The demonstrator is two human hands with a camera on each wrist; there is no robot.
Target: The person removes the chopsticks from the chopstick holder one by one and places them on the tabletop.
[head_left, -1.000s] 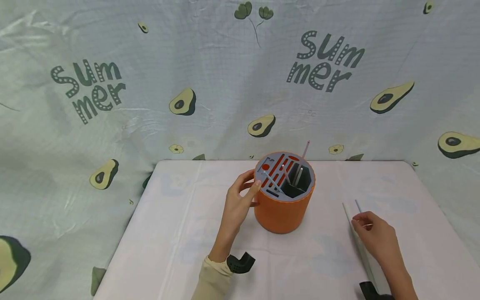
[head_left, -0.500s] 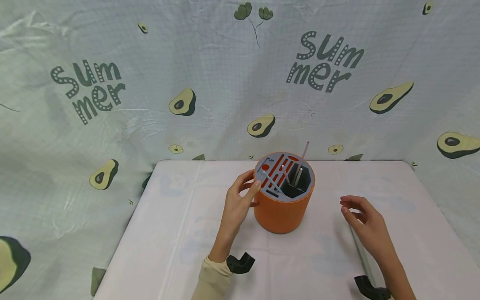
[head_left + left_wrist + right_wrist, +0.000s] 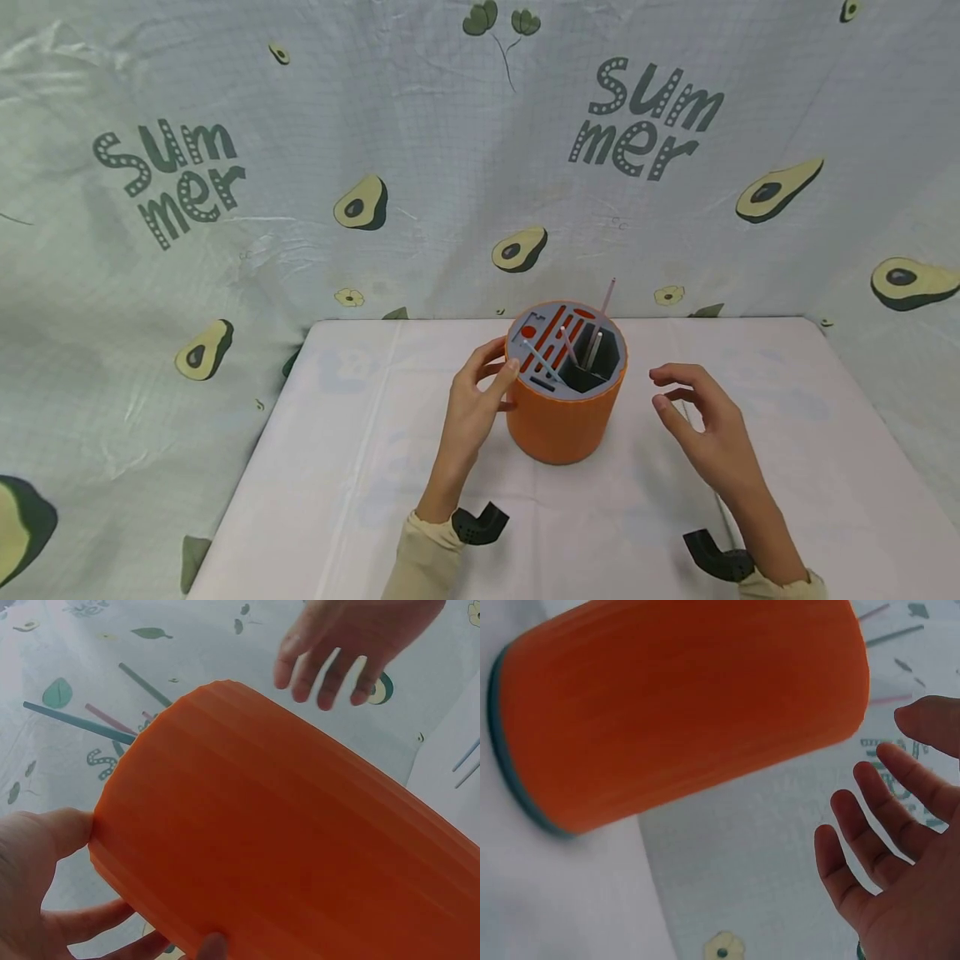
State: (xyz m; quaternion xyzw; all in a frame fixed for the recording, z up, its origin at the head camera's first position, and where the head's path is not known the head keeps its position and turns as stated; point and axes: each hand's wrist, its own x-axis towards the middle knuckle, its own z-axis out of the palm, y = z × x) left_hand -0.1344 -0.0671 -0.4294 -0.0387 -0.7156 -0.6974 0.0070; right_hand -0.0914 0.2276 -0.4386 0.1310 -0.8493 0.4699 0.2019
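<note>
Progress check: partly loaded, probably not finished

So my left hand point(image 3: 468, 400) is gripping the orange holder point(image 3: 562, 429) by its left side, up near the rim. It's standing on the white table point(image 3: 375, 467), a bit away from my right hand point(image 3: 705, 425), which is empty with its fingers loosely bent and not touching anything.

Done, as far as I can see: several thin sticks are in the holder's top, including a tall pink stick point(image 3: 608, 296) at the back and a pale-blue stick point(image 3: 543, 361) leaning left. Can't tell exactly where each bottom end sits.

Left over: a pale stick point(image 3: 724, 518) beside my right forearm, and the left wrist view shows two bluish sticks point(image 3: 466, 755) on the table. Might overlap, can't say. I'd call it partway.
</note>
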